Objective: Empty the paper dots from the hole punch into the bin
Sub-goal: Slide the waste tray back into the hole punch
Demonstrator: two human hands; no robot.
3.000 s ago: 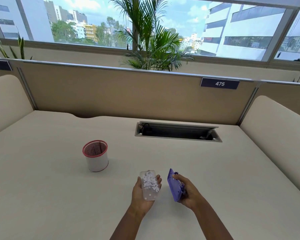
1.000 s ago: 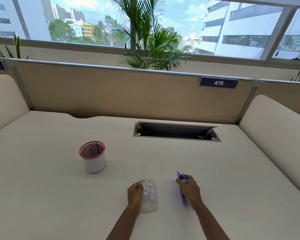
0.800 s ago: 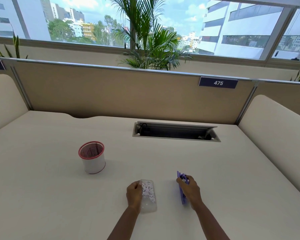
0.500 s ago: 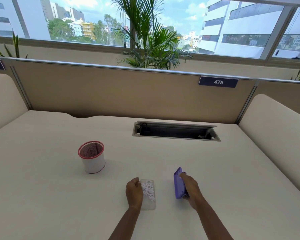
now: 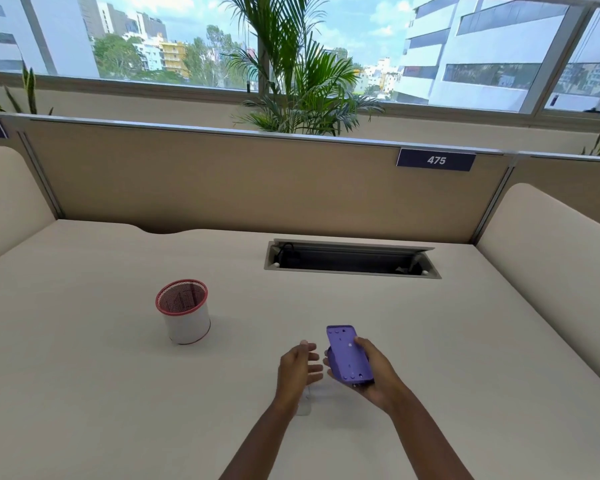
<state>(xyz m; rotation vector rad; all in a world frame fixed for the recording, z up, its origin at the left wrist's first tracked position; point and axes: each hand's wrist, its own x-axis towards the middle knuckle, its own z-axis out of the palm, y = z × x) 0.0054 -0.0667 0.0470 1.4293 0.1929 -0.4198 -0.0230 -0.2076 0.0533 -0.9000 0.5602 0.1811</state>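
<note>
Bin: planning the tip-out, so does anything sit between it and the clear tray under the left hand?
Nothing visible does: bare desk lies between the bin and the clear tray. The left hand is open over the tray; the right hand holds the purple punch on the far side from the bin.

A dark nameplate [image 5: 435, 160] on the partition [image 5: 222, 181] reads 475.
</note>
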